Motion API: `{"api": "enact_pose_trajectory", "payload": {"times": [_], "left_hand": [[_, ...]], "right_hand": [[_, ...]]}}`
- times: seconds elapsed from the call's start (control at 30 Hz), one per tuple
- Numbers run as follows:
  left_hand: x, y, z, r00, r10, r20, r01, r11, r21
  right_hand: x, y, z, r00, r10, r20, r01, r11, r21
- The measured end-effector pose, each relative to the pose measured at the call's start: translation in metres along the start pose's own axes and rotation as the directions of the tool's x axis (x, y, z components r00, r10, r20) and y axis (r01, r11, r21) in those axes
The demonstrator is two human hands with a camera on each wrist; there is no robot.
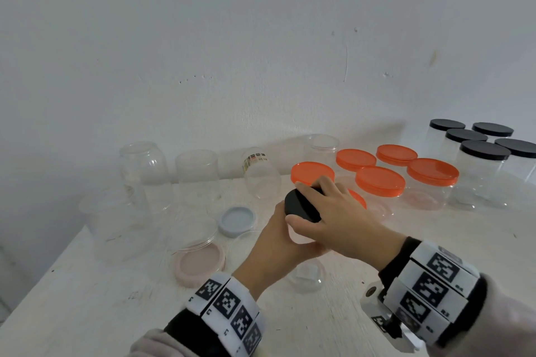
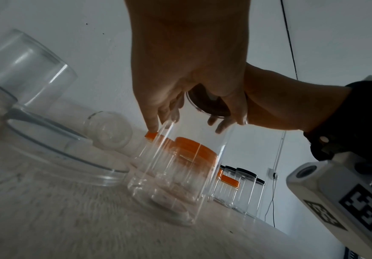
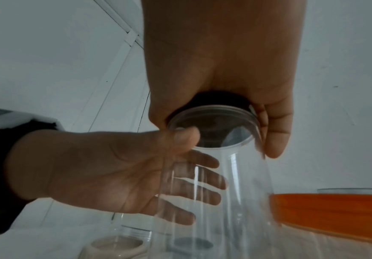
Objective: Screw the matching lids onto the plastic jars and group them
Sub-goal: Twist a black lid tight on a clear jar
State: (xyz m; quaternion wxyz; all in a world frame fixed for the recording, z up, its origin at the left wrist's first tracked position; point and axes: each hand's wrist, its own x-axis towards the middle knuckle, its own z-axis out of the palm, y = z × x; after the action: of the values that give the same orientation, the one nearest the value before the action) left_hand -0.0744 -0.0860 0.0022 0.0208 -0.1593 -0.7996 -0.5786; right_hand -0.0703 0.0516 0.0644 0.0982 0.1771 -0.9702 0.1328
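A tall clear plastic jar (image 1: 307, 278) stands on the white table (image 1: 87, 313) near the middle. My left hand (image 1: 278, 238) wraps its upper wall, thumb in front and fingers behind, as the right wrist view shows through the jar (image 3: 213, 201). From above, my right hand (image 1: 294, 203) grips a black lid (image 1: 304, 209) by its edge. The lid is tilted over the jar's mouth; the rim (image 3: 211, 126) shows just under the black lid (image 3: 220, 99). In the left wrist view the jar (image 2: 173, 175) reaches up to the lid (image 2: 207, 103).
Several orange-lidded jars (image 1: 380, 182) stand just behind my hands, and black-lidded jars (image 1: 481, 151) sit at the back right. Open clear jars (image 1: 197, 171) line the back left. A blue lid (image 1: 237, 220) and a pink lid (image 1: 200, 266) lie to the left.
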Motion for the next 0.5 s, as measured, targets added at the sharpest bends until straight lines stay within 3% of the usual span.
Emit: {"api": "enact_pose_trajectory", "payload": {"times": [0.13,0.23,0.5], "left_hand": [[-0.002,-0.002,-0.013,0.993,-0.047,0.107,0.026,0.981,0.190],[-0.008,-0.011,-0.030,0.965,-0.181,0.189,0.077,0.887,0.456],[-0.010,-0.031,-0.053,0.911,-0.377,0.165,0.152,0.680,0.717]], "right_hand": [[0.000,0.003,0.002,1.000,0.010,-0.003,-0.010,0.999,0.047],[-0.002,0.004,0.003,1.000,0.017,-0.005,-0.017,0.997,0.076],[-0.009,0.004,0.000,0.999,0.037,0.004,-0.038,0.987,0.156]]}}
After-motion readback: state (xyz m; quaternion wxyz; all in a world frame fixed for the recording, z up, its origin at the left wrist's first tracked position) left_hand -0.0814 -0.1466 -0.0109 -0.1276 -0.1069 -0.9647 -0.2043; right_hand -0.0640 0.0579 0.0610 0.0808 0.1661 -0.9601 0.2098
